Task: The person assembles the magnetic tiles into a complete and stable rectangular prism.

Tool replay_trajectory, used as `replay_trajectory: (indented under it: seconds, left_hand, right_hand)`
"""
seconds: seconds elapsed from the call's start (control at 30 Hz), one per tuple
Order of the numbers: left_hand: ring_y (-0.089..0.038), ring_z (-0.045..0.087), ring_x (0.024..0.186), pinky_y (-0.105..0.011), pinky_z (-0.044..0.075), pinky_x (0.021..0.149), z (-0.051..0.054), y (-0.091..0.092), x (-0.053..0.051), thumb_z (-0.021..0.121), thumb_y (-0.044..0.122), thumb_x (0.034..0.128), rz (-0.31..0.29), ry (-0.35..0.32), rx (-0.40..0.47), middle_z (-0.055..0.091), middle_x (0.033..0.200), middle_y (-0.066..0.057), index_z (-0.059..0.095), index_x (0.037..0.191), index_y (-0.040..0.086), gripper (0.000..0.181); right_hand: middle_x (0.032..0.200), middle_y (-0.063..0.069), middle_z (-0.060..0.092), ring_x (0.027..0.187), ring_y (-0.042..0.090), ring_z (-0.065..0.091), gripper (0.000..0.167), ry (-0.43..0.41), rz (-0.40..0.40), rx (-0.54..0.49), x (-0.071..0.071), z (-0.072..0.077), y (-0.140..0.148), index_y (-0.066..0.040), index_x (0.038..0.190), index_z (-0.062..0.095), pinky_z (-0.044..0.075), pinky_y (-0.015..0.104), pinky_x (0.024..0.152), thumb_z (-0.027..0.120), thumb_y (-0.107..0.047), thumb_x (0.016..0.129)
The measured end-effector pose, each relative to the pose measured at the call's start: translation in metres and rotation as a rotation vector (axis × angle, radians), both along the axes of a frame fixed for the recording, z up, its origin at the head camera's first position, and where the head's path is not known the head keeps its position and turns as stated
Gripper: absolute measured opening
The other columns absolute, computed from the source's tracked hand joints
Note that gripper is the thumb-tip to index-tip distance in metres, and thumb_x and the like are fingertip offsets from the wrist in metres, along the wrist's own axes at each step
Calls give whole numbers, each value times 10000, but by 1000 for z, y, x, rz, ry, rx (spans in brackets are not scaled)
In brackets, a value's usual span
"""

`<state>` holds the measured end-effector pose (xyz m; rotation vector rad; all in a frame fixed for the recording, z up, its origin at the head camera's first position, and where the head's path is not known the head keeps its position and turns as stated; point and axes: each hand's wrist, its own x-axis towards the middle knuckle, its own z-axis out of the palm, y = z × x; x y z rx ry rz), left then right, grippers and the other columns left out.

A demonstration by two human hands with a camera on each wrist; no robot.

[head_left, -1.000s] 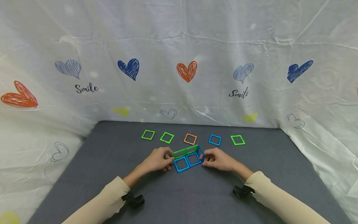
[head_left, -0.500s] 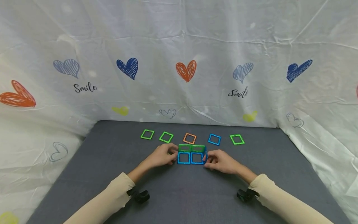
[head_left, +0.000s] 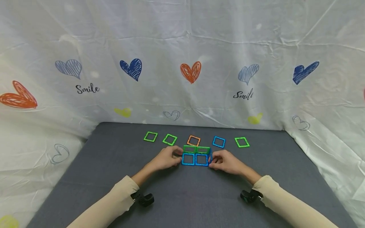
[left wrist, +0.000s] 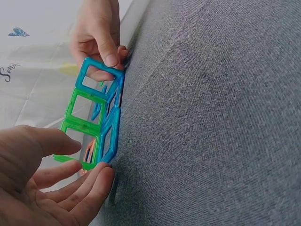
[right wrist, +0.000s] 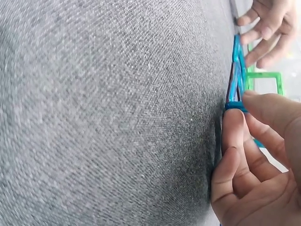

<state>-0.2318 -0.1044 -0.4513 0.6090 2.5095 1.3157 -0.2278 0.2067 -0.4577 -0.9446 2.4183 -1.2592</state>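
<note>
Head view: the left hand, fingers loosely extended, sat at nine o'clock of two flat blue squares; a green pair stood attached at twelve, and the right hand pinched an upright blue square at three. Five loose squares, ten to two, lay unattached.

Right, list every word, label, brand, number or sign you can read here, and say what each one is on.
"Smile": left side of the white backdrop, head view.
"Smil": right side of the backdrop; its ending is distorted, perhaps by a fold.
"Sm": backdrop, left wrist view; tilted, its ending unclear.
Joined square frames: any markings are too small to read.
Black wrist devices: nothing readable.
No numbers or brands legible.
</note>
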Motion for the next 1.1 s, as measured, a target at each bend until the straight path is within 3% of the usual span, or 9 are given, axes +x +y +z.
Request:
replay_trajectory:
  seconds: [0.23, 0.43, 0.73, 1.1]
  left_hand:
    - [-218, 699, 972, -316, 565, 710, -2, -2, 0, 695, 20, 959, -21, -2, -5, 639, 1251, -171, 612, 1306, -33, 360]
    - [-265, 688, 1051, -325, 567, 752, -1, -4, 3, 684, -7, 959, -51, -16, 4, 608, 1299, -187, 594, 1326, -44, 380]
    - [-236, 693, 1015, -348, 558, 823, 1, 0, 6, 679, 8, 962, -116, 27, -23, 640, 1270, -183, 600, 1324, -42, 373]
    - [-242, 691, 1050, -331, 561, 828, -2, 25, 8, 683, 41, 967, -161, 25, -13, 633, 1286, -162, 612, 1316, -20, 362]
  right_hand:
    - [850, 20, 694, 713, 120, 647, 68, 2, 10, 15, -3, -1, 3, -50, 929, 673, 516, 270, 629, 732, -74, 955]
    - [852, 4, 685, 726, 130, 645, 69, -5, 18, 19, -4, -3, 4, -76, 922, 674, 526, 282, 655, 732, -87, 958]
    - [855, 15, 685, 735, 163, 646, 58, -7, 25, 15, -3, -2, 13, -32, 940, 695, 530, 274, 665, 743, -65, 945]
    - [864, 40, 693, 708, 179, 643, 82, -33, 14, 1, 7, 1, 41, -32, 1009, 708, 529, 278, 652, 737, -85, 953]
